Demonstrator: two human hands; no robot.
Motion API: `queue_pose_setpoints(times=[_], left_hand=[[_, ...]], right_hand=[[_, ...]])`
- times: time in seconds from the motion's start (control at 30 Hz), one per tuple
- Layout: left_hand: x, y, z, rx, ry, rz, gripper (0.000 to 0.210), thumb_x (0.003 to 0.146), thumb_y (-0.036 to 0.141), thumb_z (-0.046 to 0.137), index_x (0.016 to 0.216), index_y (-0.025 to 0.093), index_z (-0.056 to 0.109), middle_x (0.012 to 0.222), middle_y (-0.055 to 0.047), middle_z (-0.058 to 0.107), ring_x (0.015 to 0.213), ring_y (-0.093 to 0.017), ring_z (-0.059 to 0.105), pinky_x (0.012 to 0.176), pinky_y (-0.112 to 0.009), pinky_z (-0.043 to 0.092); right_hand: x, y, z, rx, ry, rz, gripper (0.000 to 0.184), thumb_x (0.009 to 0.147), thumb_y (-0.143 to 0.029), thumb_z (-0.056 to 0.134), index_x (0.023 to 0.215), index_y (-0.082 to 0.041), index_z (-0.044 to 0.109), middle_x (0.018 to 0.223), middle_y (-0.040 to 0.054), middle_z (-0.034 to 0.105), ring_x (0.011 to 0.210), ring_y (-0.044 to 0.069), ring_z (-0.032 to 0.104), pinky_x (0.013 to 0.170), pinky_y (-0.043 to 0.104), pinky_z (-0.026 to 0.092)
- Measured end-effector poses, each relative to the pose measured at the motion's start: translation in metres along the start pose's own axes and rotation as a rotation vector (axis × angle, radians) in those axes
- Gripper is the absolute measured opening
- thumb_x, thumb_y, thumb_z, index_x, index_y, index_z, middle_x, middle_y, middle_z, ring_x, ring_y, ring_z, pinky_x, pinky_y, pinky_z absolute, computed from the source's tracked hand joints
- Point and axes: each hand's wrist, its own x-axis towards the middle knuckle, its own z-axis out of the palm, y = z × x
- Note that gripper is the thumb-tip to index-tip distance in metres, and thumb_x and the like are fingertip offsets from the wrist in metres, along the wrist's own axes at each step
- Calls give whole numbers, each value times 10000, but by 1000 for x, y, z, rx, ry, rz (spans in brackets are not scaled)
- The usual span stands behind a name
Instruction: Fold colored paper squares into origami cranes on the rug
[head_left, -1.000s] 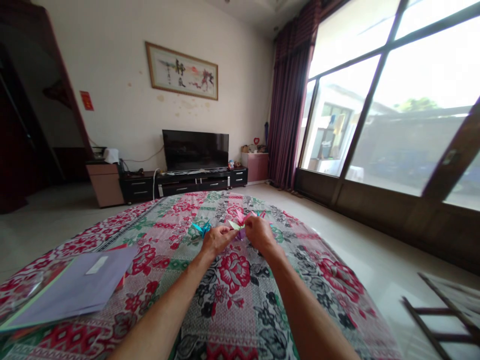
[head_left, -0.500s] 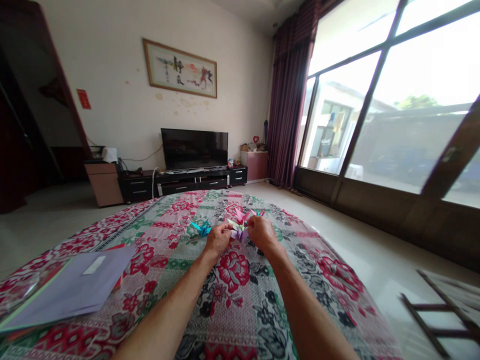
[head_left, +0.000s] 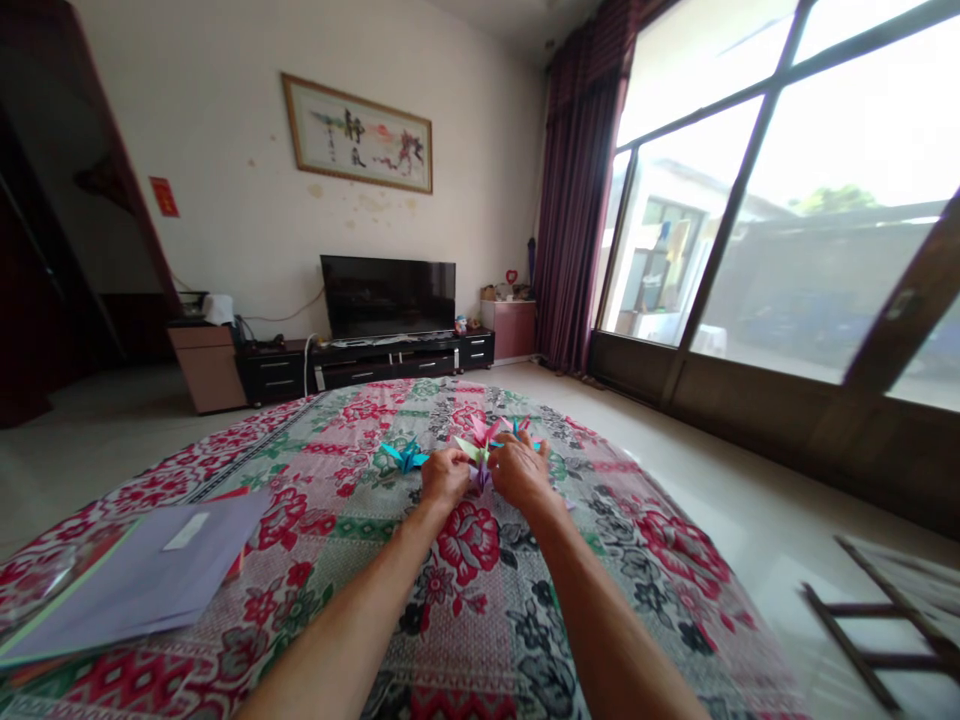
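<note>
My left hand point(head_left: 445, 478) is closed, its thumb and forefinger pinching the left side of a purple paper crane point(head_left: 482, 480). Against the crane's right side, my right hand point(head_left: 520, 472) has its thumb and forefinger pressed together, with the other fingers looser; the hand covers that wing. Just behind are a light green paper crane point(head_left: 466, 447) and a pink paper crane point(head_left: 485, 430). Partly hidden past my right fingers is a blue paper crane point(head_left: 516, 427). Another blue paper crane point(head_left: 405, 456) sits to the left of my left hand.
A flowered cloth point(head_left: 315, 590) covers the round table. Sheets of purple paper point(head_left: 150, 570) lie at its left, with red and green edges under them and a small white strip point(head_left: 186, 531) on top. A dark wooden frame point(head_left: 870, 610) stands low on the right.
My right hand has turned and shifted slightly down, its fingers spreading over the crane's right side. My left hand has moved slightly right. More of the blue crane behind shows.
</note>
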Motion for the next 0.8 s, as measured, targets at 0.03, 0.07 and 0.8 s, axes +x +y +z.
queue_pose_setpoints(times=[0.03,0.07,0.8], left_hand=[[0,-1,2,-4,2,1,221,694,133,540,825,183,711,700,-17,693,683,-131,617,622,-200,433],[0,-1,4,-10,6,4,210,695,143,545,821,183,709,703,-17,692,685,-133,618,621,-202,432],[-6,5,4,2,78,-9,230,764,241,504,906,196,679,901,-52,709,840,-168,625,737,-232,419]], right_hand=[[0,1,2,5,2,-1,255,750,-116,494,806,-252,702,1238,27,557,1247,294,322,995,563,146],[1,1,3,9,12,-3,263,749,-107,490,804,-252,702,1254,25,547,1267,304,296,996,582,124],[15,53,-27,280,220,357,310,764,-164,465,940,-245,707,1055,53,669,972,199,593,832,281,405]])
